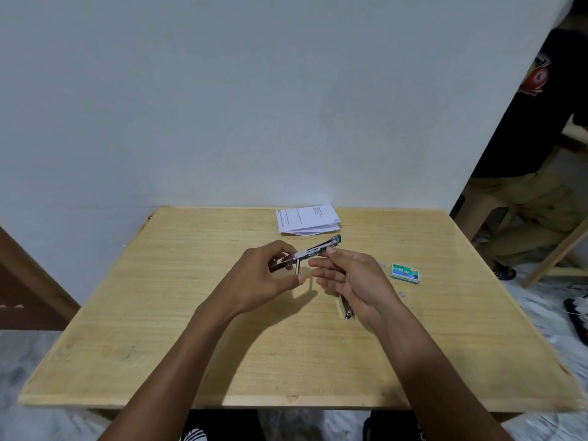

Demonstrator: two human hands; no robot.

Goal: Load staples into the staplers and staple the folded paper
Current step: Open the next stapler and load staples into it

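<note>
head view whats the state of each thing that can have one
silver metal stapler with a green tip: opened up, held above the wooden table
left hand: grips the stapler's base end
right hand: fingers pinch the stapler near its tip
second silver stapler: lies on the table, partly under the right hand
green staple box: lies flat, looks closed
white folded paper: folded, lying untouched at the table's far edge
</note>
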